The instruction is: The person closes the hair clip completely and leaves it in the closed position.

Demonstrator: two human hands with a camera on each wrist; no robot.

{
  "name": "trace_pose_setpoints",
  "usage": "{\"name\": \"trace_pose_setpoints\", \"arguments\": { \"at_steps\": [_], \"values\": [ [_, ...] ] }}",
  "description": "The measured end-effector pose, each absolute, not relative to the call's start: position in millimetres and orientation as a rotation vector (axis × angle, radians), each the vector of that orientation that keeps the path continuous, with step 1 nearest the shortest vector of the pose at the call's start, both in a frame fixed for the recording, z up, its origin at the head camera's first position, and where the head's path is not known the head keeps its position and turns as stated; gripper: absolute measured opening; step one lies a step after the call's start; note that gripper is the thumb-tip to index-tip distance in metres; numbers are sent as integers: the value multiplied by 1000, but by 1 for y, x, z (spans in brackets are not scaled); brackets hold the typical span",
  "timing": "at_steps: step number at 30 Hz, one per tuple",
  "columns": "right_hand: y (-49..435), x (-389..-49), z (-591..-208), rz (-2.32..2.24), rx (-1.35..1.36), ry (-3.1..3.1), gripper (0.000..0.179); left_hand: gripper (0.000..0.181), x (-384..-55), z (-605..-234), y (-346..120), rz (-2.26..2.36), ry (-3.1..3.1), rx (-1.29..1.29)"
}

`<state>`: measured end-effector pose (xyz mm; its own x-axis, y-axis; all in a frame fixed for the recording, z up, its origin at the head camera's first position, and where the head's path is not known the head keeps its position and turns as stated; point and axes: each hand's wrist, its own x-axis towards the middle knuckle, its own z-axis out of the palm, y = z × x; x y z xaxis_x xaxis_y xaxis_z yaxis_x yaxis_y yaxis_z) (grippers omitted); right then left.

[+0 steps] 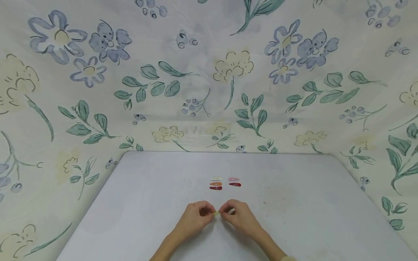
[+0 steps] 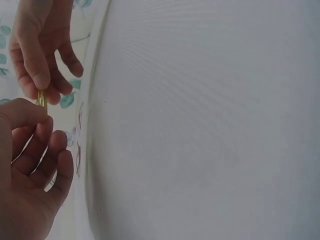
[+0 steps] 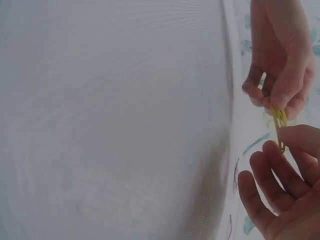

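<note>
A yellow snap hair clip is held up between both hands over the near middle of the white table. My left hand pinches one end of it between thumb and index finger. At the other end, the thumb and index finger of my right hand pinch it too. In the right wrist view the yellow clip shows its thin frame, with the parts under the fingertips hidden. The left wrist view shows a short length of the clip between the two thumbs.
Beyond the hands, hair clips lie in two columns on the table. The left column has a pale clip, an orange clip and a dark red clip. At right are a pink clip and a red clip. Floral cloth surrounds the table.
</note>
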<state>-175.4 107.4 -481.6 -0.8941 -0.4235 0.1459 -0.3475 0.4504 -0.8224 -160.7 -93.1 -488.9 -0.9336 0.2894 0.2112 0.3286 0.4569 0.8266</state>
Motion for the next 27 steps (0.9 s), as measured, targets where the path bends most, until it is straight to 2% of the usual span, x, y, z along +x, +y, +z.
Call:
{"name": "trace_pose_setpoints", "arguments": {
  "at_steps": [27],
  "values": [
    [114, -192, -473, -1680, -614, 2771, 14, 17, -181, -468, -68, -1477, -2433, -411]
  ]
}}
